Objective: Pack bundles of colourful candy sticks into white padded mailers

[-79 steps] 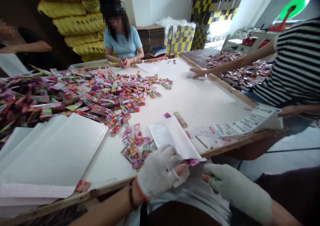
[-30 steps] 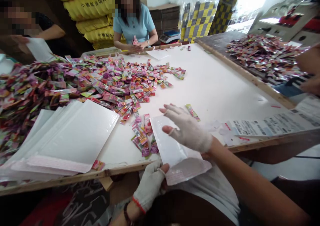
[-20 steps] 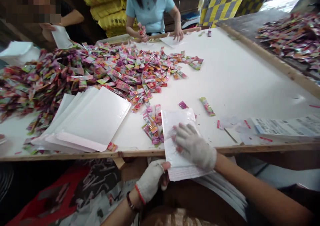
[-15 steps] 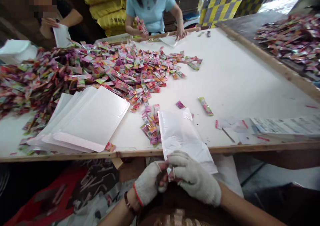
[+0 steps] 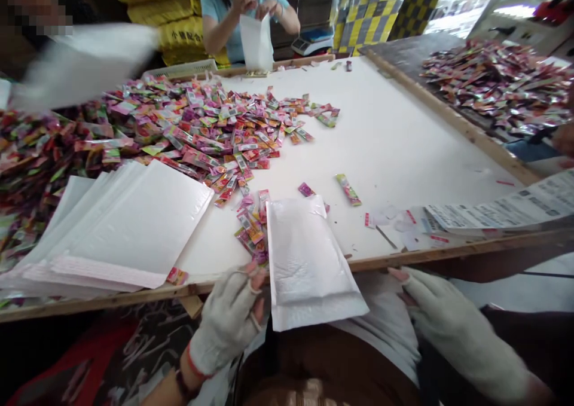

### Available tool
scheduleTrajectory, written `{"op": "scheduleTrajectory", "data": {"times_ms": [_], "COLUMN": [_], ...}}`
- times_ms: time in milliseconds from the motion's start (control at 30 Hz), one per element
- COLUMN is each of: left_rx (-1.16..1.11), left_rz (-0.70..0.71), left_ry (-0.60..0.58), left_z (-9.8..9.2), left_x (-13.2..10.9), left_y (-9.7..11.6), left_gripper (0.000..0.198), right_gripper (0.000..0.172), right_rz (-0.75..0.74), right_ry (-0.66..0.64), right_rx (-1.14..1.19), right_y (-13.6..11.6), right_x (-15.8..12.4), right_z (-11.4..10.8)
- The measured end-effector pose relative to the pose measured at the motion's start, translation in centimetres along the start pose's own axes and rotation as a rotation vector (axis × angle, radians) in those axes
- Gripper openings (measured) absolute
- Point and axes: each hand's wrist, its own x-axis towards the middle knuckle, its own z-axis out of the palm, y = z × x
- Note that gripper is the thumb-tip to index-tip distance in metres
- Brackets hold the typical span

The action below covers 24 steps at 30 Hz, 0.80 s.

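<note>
A white padded mailer (image 5: 309, 262) lies over the table's front edge, its near end sticking out toward me. Just left of it is my left hand (image 5: 231, 319) in a white fingerless-tip glove, fingers loosely bent and apart, with no visible hold on the mailer. My right hand (image 5: 457, 322), gloved the same way, is off to the mailer's right below the table edge, fingers stretched out and nothing in them. Several small colourful sachets (image 5: 251, 226) lie beside the mailer's left edge. A fanned stack of white mailers (image 5: 134, 226) rests farther left.
A big heap of sachets (image 5: 179, 125) covers the table's left side. Across the table a co-worker (image 5: 237, 17) holds up a white mailer. Printed label sheets (image 5: 502, 205) lie at right. Beyond a wooden rail (image 5: 443, 107) sits another sachet pile (image 5: 502, 83).
My hands have come apart from the mailer's near end, the right swinging far right, the left moving left. The mailer's end now lies flat. The far co-worker has raised a mailer upright.
</note>
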Motion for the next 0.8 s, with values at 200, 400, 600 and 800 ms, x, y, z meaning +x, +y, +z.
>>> {"op": "scheduleTrajectory", "data": {"times_ms": [200,400,600,800], "left_rx": [-0.196,-0.329,-0.033,0.200], "left_rz": [0.154,-0.449,-0.612,-0.498], "left_ry": [-0.388,-0.306,-0.482,-0.571], "left_z": [1.7,1.4,2.5,1.3], "left_x": [1.2,4.3,6.9,8.5], "left_y": [0.4,1.5,0.4,0.6], "left_gripper": [0.028,0.034,0.039,0.039], "right_gripper": [0.034,0.035,0.024,0.059], "right_rz": [-0.525,0.022,0.346,0.428], "right_ry": [-0.199,-0.128,-0.319,-0.363], "right_rx": [-0.310,-0.192,-0.347,0.134], "right_y": [2.3,1.0,0.9,-0.2], "right_x": [3.6,5.9,8.8,11.8], "right_z": [6.4,7.2,8.2,8.7]}}
